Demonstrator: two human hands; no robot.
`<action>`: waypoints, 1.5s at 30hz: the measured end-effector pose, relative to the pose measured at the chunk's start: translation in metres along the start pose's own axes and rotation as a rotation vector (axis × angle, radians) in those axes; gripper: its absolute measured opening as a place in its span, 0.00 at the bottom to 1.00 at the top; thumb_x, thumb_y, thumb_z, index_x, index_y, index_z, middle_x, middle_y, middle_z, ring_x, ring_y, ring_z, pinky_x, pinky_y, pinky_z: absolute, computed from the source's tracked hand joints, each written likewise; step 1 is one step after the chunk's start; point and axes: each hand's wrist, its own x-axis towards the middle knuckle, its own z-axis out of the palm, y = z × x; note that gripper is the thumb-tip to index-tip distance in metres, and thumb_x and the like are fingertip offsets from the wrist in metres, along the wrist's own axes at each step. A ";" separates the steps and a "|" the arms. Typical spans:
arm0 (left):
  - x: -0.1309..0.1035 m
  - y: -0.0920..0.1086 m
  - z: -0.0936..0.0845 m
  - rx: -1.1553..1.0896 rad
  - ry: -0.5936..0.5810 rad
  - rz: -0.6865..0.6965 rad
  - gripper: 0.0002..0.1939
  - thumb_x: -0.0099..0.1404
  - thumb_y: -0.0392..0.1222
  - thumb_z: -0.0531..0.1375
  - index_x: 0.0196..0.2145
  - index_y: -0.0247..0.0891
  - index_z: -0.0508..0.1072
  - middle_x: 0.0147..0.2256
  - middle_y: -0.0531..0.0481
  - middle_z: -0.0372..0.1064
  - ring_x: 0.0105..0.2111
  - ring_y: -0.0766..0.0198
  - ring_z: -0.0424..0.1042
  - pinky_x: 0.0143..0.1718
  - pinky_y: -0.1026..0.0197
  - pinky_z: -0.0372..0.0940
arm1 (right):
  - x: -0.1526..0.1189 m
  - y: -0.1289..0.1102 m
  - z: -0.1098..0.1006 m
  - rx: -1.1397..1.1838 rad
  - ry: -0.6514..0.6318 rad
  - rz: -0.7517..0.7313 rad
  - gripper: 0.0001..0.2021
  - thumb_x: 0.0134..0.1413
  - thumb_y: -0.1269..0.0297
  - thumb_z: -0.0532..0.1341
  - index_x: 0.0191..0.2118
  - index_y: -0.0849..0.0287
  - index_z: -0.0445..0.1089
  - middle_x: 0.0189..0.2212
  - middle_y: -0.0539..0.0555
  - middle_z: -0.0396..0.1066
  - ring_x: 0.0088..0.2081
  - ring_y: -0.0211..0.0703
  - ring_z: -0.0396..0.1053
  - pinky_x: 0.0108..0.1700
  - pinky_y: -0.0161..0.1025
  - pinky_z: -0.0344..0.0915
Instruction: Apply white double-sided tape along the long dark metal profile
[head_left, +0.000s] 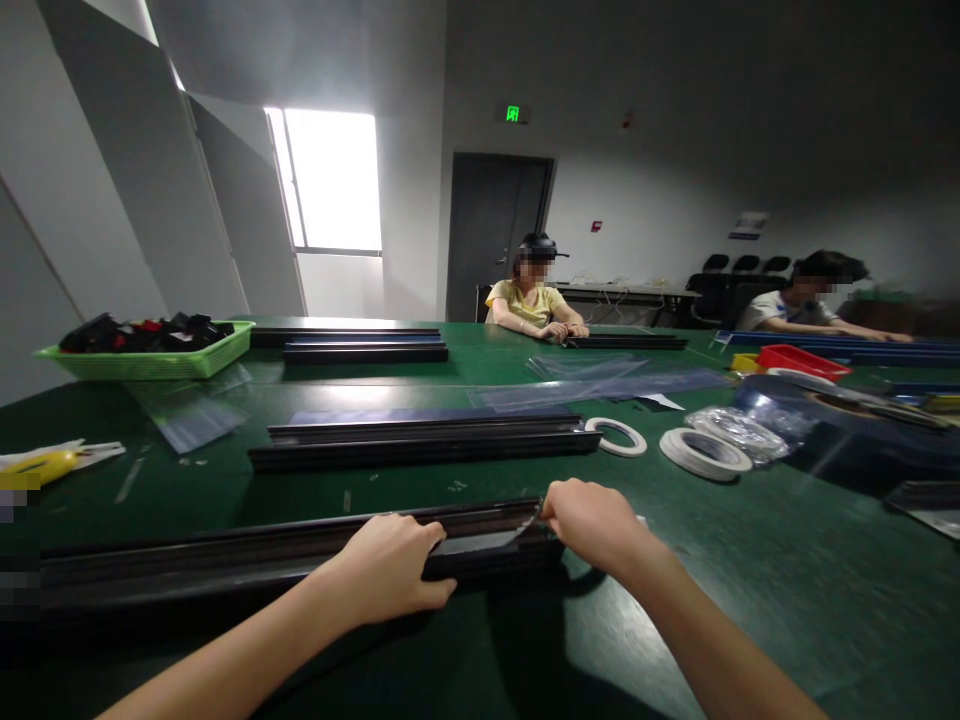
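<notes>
A long black channel profile (247, 545) lies across the near side of the green table. My left hand (397, 565) is wrapped over its front wall near the right end, fingers inside the channel and thumb outside. From the channel floor a pale, see-through strip (480, 543) curves up at its right end. My right hand (592, 515) is closed in a pinch on that raised end, just above the profile's right tip. The fingertips of my right hand are partly turned away from view.
Beyond lies another black profile (420, 445), with clear plastic sheets (592, 385) behind. White tape rolls (705, 455) and a red tray (802, 362) are at right. A green basket (165, 362) of black parts and yellow-handled pliers (56, 463) are at left. Two people sit across.
</notes>
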 end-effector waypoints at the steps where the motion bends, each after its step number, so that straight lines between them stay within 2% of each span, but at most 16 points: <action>1: 0.000 0.000 0.000 -0.016 -0.002 0.004 0.26 0.59 0.58 0.54 0.50 0.42 0.72 0.40 0.42 0.77 0.39 0.48 0.76 0.39 0.53 0.69 | 0.000 0.000 0.000 0.000 0.000 0.000 0.12 0.47 0.72 0.57 0.33 0.58 0.78 0.35 0.62 0.77 0.40 0.56 0.75 0.34 0.40 0.64; 5: 0.000 -0.001 -0.003 -0.068 -0.032 0.014 0.31 0.59 0.59 0.55 0.56 0.43 0.68 0.45 0.42 0.76 0.44 0.47 0.75 0.45 0.52 0.68 | 0.001 0.000 0.001 -0.001 0.004 0.003 0.12 0.47 0.72 0.57 0.33 0.57 0.78 0.34 0.61 0.77 0.40 0.56 0.75 0.34 0.40 0.64; 10: 0.000 0.001 -0.008 -0.098 -0.056 0.017 0.31 0.58 0.59 0.56 0.57 0.45 0.67 0.49 0.43 0.74 0.47 0.48 0.73 0.47 0.52 0.66 | 0.001 0.002 0.003 -0.001 0.007 0.000 0.11 0.48 0.71 0.58 0.34 0.58 0.78 0.35 0.61 0.77 0.40 0.55 0.75 0.34 0.40 0.64; 16: 0.003 0.004 -0.012 -0.075 -0.077 0.029 0.29 0.59 0.57 0.56 0.55 0.44 0.70 0.46 0.43 0.76 0.44 0.48 0.75 0.43 0.54 0.68 | 0.002 0.003 0.003 -0.003 0.007 0.001 0.12 0.47 0.72 0.57 0.34 0.58 0.78 0.35 0.62 0.77 0.40 0.55 0.75 0.35 0.40 0.65; 23: 0.007 0.009 -0.011 -0.046 -0.037 0.035 0.24 0.59 0.57 0.54 0.48 0.43 0.74 0.40 0.44 0.77 0.38 0.49 0.76 0.38 0.54 0.69 | 0.003 0.002 0.006 0.004 0.029 -0.006 0.12 0.46 0.72 0.57 0.34 0.58 0.78 0.34 0.62 0.77 0.39 0.57 0.75 0.34 0.41 0.65; 32: 0.009 0.005 -0.004 -0.107 -0.019 0.086 0.30 0.59 0.57 0.56 0.56 0.45 0.67 0.46 0.43 0.75 0.44 0.48 0.75 0.44 0.53 0.68 | 0.002 0.000 0.003 0.007 0.012 0.001 0.11 0.47 0.71 0.58 0.34 0.58 0.78 0.35 0.63 0.77 0.40 0.57 0.75 0.35 0.41 0.65; 36: 0.011 0.006 0.000 -0.043 -0.022 0.090 0.28 0.60 0.56 0.56 0.56 0.44 0.67 0.44 0.42 0.76 0.43 0.46 0.75 0.42 0.50 0.69 | 0.003 0.001 0.005 0.001 0.029 -0.004 0.11 0.47 0.71 0.57 0.33 0.58 0.78 0.34 0.62 0.77 0.39 0.57 0.75 0.34 0.42 0.65; 41: 0.009 0.011 0.004 0.095 0.003 0.106 0.22 0.64 0.56 0.55 0.48 0.40 0.71 0.37 0.41 0.77 0.38 0.48 0.76 0.38 0.52 0.69 | 0.003 0.002 0.007 0.007 0.042 -0.016 0.11 0.46 0.72 0.57 0.31 0.58 0.78 0.32 0.61 0.78 0.39 0.58 0.75 0.33 0.42 0.65; 45: 0.006 0.013 0.005 0.206 0.025 0.183 0.17 0.67 0.53 0.54 0.40 0.36 0.70 0.34 0.42 0.76 0.34 0.49 0.76 0.33 0.53 0.70 | 0.003 0.002 0.006 0.008 0.032 -0.007 0.10 0.46 0.71 0.58 0.30 0.59 0.78 0.32 0.62 0.78 0.39 0.58 0.75 0.33 0.42 0.65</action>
